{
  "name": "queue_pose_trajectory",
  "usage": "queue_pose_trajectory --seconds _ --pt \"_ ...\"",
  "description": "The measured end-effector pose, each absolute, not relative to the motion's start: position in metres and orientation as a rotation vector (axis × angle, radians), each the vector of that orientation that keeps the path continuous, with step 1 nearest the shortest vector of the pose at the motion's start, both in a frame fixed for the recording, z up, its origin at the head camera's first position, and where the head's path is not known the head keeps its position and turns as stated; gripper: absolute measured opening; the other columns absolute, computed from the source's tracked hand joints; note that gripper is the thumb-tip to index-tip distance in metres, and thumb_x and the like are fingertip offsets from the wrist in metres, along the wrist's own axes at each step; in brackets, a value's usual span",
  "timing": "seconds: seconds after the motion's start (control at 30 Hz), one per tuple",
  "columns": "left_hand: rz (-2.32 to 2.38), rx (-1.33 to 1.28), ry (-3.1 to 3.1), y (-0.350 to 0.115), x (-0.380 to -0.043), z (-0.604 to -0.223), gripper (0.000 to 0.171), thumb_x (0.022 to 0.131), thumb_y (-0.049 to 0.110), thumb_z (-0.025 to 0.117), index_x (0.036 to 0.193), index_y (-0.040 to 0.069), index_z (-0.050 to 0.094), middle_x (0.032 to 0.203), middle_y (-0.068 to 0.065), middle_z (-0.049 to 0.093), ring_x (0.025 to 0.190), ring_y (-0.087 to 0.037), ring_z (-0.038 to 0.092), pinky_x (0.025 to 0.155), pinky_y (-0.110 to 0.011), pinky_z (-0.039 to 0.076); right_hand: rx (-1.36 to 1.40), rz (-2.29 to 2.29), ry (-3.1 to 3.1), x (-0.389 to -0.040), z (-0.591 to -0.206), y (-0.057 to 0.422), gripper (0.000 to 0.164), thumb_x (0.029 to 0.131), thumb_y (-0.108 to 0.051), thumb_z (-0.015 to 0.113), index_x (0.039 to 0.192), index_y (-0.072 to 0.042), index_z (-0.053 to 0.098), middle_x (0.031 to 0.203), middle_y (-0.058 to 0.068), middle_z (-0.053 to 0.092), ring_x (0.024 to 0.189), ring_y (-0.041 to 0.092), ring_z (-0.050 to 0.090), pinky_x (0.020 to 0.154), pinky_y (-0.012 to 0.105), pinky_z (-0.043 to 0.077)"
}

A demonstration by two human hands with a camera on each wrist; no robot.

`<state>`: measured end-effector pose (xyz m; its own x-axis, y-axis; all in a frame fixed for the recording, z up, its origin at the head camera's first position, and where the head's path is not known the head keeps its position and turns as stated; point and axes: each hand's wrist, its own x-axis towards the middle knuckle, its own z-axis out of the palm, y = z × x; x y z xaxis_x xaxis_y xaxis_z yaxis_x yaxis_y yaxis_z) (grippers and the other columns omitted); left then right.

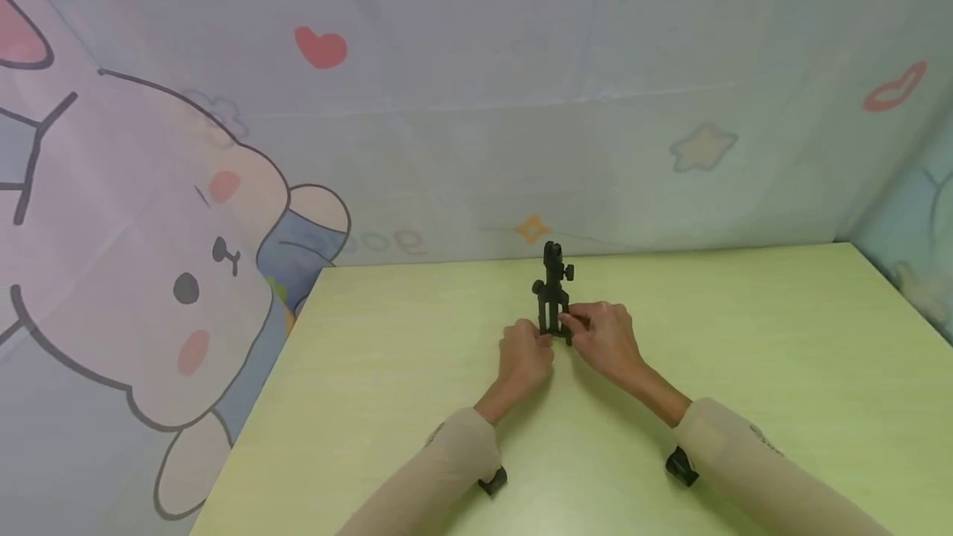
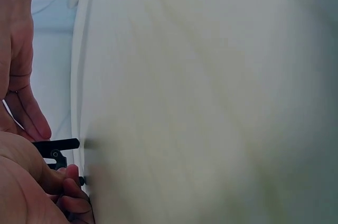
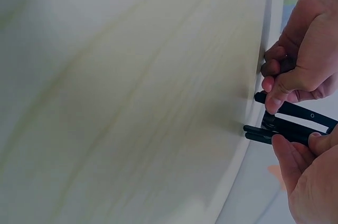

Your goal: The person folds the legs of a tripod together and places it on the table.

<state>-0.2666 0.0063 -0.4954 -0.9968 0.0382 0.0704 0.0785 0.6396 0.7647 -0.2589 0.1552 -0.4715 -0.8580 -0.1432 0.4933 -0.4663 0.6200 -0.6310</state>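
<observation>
A black mini tripod [image 1: 553, 275] with side knobs is upright near the middle of the table, its legs close together. My left hand [image 1: 524, 358] has curled fingers at its lower end and pinches a low part of it. From the other side my right hand [image 1: 605, 342] pinches a leg between thumb and fingertips. Seen from the right wrist, the dark legs of the tripod [image 3: 290, 126] spread slightly between the left hand [image 3: 303, 55] and the right hand [image 3: 317, 176]. In the left wrist view, the left hand [image 2: 31, 182] covers much of the tripod [image 2: 63, 143].
The pale yellow-green table [image 1: 402, 370] reaches back to a hanging cloth [image 1: 476, 147] printed with hearts, a star and a large cartoon animal. Below the beige sleeves, black devices [image 1: 681, 467] show at both forearms.
</observation>
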Motion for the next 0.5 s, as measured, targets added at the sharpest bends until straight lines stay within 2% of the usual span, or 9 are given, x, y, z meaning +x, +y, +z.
queue_pose_trajectory --seconds 0.3,0.5 --pt "-1.286 -0.036 -2.810 0.0107 -0.2659 -0.4935 0.031 0.093 0.000 0.070 0.065 0.007 0.057 0.058 -0.005 0.055 0.050 -0.017 0.050 0.043 -0.027 0.037 0.481 1.123 -2.445 -0.2590 -0.4719 0.1546 0.021 0.095 -0.002 0.072 0.074 -0.004 0.074 0.052 -0.006 0.053 0.042 0.000 0.032 0.042 0.022 0.023" --pt "-1.255 -0.093 -2.841 0.0065 -0.2627 -0.4887 0.031 0.095 0.003 0.070 0.068 0.007 0.056 0.060 -0.005 0.055 0.051 -0.018 0.051 0.043 -0.027 0.039 0.508 1.122 -2.431 -0.2602 -0.4704 0.1552 0.021 0.093 0.001 0.074 0.073 -0.003 0.074 0.052 -0.007 0.053 0.043 0.001 0.034 0.042 0.021 0.023"
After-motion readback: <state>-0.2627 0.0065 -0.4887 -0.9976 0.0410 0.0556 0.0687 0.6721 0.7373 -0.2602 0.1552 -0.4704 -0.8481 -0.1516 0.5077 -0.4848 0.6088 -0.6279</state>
